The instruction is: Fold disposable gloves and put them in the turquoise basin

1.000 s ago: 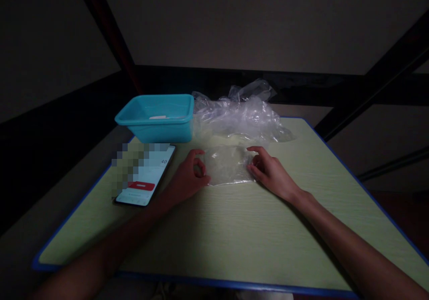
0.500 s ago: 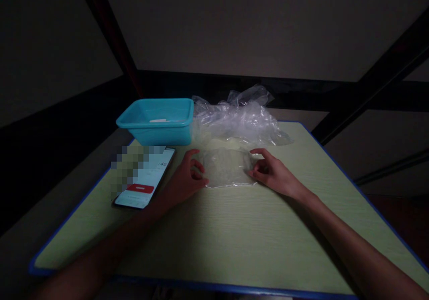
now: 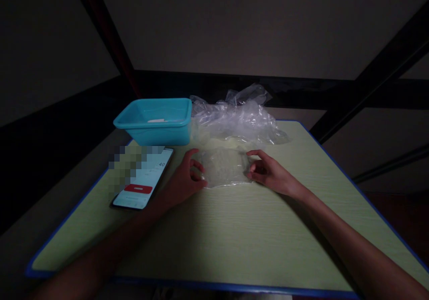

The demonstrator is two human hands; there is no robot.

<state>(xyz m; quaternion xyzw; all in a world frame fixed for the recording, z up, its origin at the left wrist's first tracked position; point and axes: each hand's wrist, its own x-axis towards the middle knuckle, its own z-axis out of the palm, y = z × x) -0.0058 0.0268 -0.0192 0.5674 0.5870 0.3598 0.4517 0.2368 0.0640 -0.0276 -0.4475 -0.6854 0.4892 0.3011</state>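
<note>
A small clear plastic bag (image 3: 226,168) lies nearly flat on the table between my hands, its near edge catching the light. At its left edge is my left hand (image 3: 189,177), the thumb on the near corner and the other fingers curled along the side. My right hand (image 3: 270,172) has its thumb and bent fingers closed at the right edge, with the index finger reaching over the far corner. Both hands appear to grip the bag by its sides. Just beyond it sits a crumpled heap of clear plastic bags (image 3: 237,119).
A turquoise plastic basin (image 3: 157,135) stands at the back left with a small white item (image 3: 156,120) inside. Left of my left hand lies a phone (image 3: 144,179) with a lit screen, partly pixelated. The pale table (image 3: 234,237) has a blue edge; a wall rises behind it.
The whole view has shifted slightly. Both hands stay at the bag's sides, with almost no movement.
</note>
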